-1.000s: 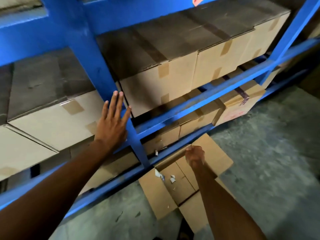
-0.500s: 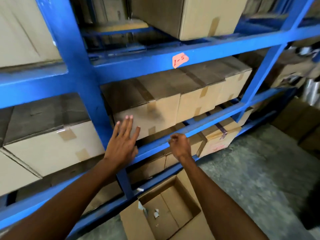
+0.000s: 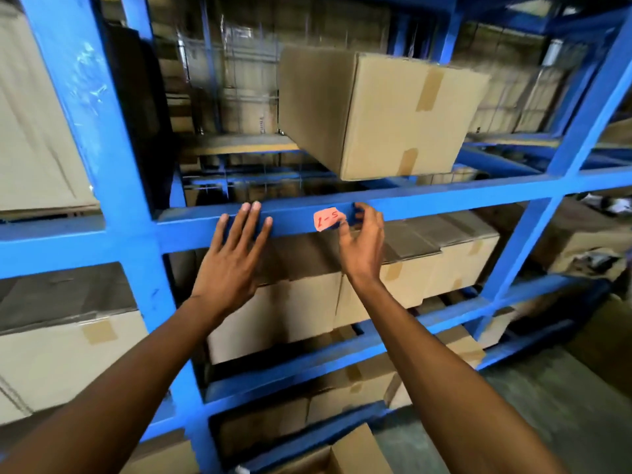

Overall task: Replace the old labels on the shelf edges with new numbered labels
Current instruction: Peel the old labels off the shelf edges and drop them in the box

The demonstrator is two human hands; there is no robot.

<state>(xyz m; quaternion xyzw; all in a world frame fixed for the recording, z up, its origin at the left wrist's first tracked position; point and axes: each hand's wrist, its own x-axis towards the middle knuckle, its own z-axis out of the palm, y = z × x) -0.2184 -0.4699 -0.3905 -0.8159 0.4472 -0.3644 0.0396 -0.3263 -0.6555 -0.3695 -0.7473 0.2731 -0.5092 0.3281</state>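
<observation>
A pink paper label (image 3: pixel 325 219) with red handwriting "1-5" is stuck on the front of a blue shelf beam (image 3: pixel 444 200). My right hand (image 3: pixel 362 244) is at the label's right edge, thumb and fingertips pinching that edge. My left hand (image 3: pixel 232 258) lies flat with fingers spread on the same beam, a hand's width left of the label, holding nothing.
A blue steel rack with an upright post (image 3: pixel 113 186) at left and another (image 3: pixel 561 186) at right. A taped cardboard box (image 3: pixel 393 111) sits on the shelf above; more boxes (image 3: pixel 427 268) fill lower shelves. An open cardboard box (image 3: pixel 345 453) stands on the floor below.
The view swung up from the floor box to the upper beam. Both hands rose: the left from the post to the beam, the right from the open floor box to the label's edge.
</observation>
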